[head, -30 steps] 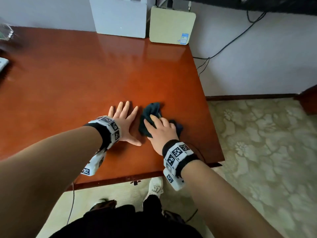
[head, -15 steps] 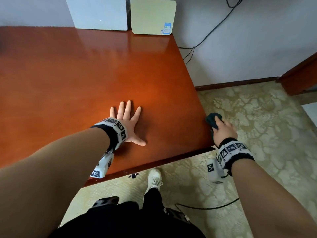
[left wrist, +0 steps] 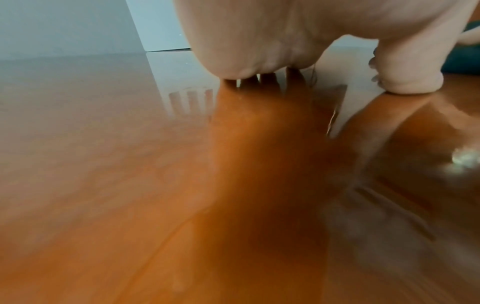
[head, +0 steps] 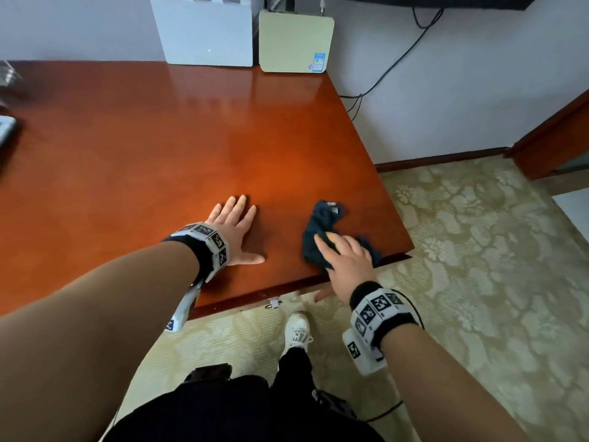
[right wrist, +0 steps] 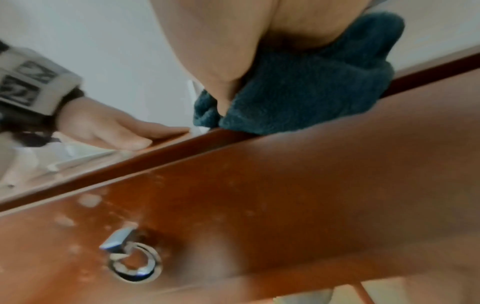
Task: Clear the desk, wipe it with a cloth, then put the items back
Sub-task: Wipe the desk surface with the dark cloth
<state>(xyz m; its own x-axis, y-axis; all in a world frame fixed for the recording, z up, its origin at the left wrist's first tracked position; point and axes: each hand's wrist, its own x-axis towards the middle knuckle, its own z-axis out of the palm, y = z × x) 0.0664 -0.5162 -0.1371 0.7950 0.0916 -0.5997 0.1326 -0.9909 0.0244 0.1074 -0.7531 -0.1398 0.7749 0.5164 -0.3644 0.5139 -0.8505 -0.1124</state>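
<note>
While the right hand [head: 345, 261] presses flat on the dark cloth [head: 322, 224] at the desk's [head: 191, 148] near right corner w/ straight fingers, the left hand [head: 234, 229] rests open, palm down, just left. Cloth looks soft, limp, light; probably best bunched from the middle, not a loose edge.

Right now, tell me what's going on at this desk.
A person is wiping the desk. Their right hand presses a dark blue cloth onto the near right corner of the top, right at the front edge. Their left hand lies flat on the wood beside it, fingers spread, holding nothing. Two flat boxes stand at the back against the wall.
</note>
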